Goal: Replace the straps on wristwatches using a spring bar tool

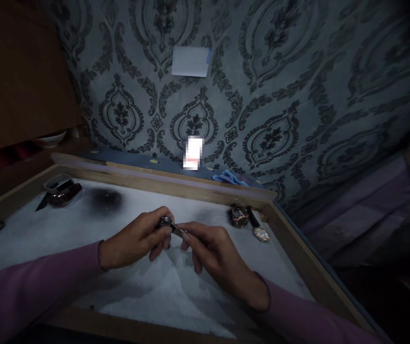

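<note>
My left hand [142, 240] pinches a small dark, shiny round watch case [166, 221] between thumb and fingers above the middle of the tray. Opposite it, my right hand [214, 246] grips a thin metal tool [179, 229], whose tip reaches the edge of the case. Fingers cover most of the tool, so its exact kind is unclear. To the right lie a watch with a dark strap and light round face [261, 233] and a brownish metal-banded watch [239, 216].
A wooden-rimmed tray [162, 184] with a white lining surrounds my hands. At its left sits a small clear container [57, 182] beside a brown shiny object [64, 195]. Beyond the back rim are a blue cloth [230, 177] and a blurred bright screen [193, 153] near the patterned wall.
</note>
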Demonstrator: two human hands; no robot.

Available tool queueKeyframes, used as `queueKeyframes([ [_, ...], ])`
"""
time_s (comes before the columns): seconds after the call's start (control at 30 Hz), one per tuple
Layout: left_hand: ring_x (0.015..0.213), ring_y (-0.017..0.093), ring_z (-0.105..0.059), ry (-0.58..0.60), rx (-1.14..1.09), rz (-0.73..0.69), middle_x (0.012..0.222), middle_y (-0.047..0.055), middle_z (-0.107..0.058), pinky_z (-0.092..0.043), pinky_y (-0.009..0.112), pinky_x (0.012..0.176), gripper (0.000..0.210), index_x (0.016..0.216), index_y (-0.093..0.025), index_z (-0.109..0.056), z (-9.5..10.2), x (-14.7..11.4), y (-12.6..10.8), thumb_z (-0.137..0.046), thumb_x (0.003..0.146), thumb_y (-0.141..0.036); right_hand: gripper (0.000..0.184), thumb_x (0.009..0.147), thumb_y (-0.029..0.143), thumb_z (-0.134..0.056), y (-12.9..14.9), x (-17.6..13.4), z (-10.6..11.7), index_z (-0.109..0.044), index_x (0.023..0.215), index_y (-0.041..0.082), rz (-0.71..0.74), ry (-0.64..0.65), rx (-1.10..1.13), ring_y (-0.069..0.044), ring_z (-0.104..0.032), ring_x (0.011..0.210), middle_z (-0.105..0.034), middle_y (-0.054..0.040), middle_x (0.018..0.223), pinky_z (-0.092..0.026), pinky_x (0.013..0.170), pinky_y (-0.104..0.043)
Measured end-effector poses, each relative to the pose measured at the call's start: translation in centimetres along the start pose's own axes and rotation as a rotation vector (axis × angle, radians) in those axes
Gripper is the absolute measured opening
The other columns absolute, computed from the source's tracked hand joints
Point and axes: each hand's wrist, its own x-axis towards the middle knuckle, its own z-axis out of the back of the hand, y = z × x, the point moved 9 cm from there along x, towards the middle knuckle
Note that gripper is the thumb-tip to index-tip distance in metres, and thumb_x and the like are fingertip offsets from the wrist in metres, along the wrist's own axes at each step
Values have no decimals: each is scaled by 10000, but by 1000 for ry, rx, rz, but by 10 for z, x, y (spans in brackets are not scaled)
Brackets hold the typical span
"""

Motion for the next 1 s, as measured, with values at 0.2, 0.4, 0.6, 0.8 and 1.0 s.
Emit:
queueKeyframes([
  [0.2,430,56,-460,-13,64,-12,662,-44,-548,-371,191,453,163,914,-178,-436,-1,0,0,-391,982,-319,261,948,248,-468,6,-2,1,-709,950,148,76,-18,-122,-49,-468,391,-572,8,662,-384,399,-174],
  [0.4,431,52,-470,-8,49,-4,679,-42,-549,-372,189,453,164,906,-178,-437,-2,0,1,-393,980,-317,275,939,139,-444,19,-3,0,-715,962,177,216,-4,-268,-88,-523,503,-603,-2,667,-424,506,-196],
  [0.6,435,53,-486,8,-28,27,694,-35,-553,-384,186,451,156,891,-177,-432,-4,1,7,-410,968,-310,263,931,107,-424,23,-3,-3,-685,926,142,253,33,-383,-89,-484,471,-585,5,617,-421,528,-219],
  [0.8,446,61,-488,-11,95,-20,671,-40,-558,-393,192,475,169,901,-179,-438,-1,0,2,-386,987,-315,251,949,242,-451,-1,0,-2,-678,985,140,-38,51,-130,-53,-482,383,-595,3,686,-389,406,-183],
  [1.0,433,62,-469,-45,157,-43,652,-55,-541,-375,185,452,155,915,-183,-438,2,-1,-2,-385,990,-308,343,900,392,-536,-18,-1,-8,-636,1090,125,-234,61,177,-34,-493,356,-606,-6,745,-324,338,-154],
])
